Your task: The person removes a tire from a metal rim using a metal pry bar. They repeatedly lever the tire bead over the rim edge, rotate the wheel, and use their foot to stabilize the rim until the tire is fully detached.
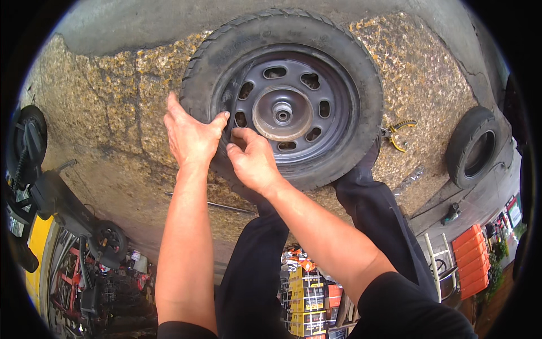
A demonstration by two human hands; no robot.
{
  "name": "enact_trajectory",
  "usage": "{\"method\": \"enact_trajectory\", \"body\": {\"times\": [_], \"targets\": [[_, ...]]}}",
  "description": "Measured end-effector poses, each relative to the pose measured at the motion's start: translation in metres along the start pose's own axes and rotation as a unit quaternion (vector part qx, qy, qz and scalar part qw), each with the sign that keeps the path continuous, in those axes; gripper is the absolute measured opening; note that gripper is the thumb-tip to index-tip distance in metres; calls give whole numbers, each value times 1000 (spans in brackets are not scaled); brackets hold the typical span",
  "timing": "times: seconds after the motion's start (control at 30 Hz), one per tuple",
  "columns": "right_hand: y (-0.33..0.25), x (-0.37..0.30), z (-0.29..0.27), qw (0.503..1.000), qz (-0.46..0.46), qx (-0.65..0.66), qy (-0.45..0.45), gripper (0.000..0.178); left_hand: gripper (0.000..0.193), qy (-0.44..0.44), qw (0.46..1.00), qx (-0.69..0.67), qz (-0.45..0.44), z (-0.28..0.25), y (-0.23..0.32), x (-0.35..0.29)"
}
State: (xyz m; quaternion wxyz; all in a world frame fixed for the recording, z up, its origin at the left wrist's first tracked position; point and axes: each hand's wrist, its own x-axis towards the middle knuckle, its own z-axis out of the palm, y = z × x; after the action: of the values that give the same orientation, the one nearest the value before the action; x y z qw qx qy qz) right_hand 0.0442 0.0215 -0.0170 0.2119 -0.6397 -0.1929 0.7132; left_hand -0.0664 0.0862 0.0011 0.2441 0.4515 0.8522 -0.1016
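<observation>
A black tyre (366, 85) lies flat on the ground in front of me, around a dark metal wheel rim (339, 130) with oval slots and a round hub. My left hand (192, 135) grips the tyre's near left side. Its thumb lies over the sidewall towards the rim, and the fingers reach along the outer tread. Just to the right, my right hand (252, 161) has its thumb and curled fingers closed on the tyre's inner edge beside the rim. Whether anything small is between those fingertips is hidden.
Yellow-handled pliers (400, 134) lie right of the tyre. A smaller loose tyre (474, 148) rests farther right. A thin metal rod (217, 205) lies near my knees. Stacked boxes (307, 299), an orange crate (470, 261) and scooter parts (70, 209) stand around.
</observation>
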Motion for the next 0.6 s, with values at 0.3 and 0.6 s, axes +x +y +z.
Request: {"method": "enact_trajectory", "body": {"times": [0.3, 0.6], "targets": [[-42, 44, -11, 987, 20, 154, 39, 44, 111, 9, 1000, -8, -1, 9, 2, 7], [-50, 50, -25, 961, 52, 231, -139, 45, 105, 33, 999, -1, 7, 5, 5, 0]]}}
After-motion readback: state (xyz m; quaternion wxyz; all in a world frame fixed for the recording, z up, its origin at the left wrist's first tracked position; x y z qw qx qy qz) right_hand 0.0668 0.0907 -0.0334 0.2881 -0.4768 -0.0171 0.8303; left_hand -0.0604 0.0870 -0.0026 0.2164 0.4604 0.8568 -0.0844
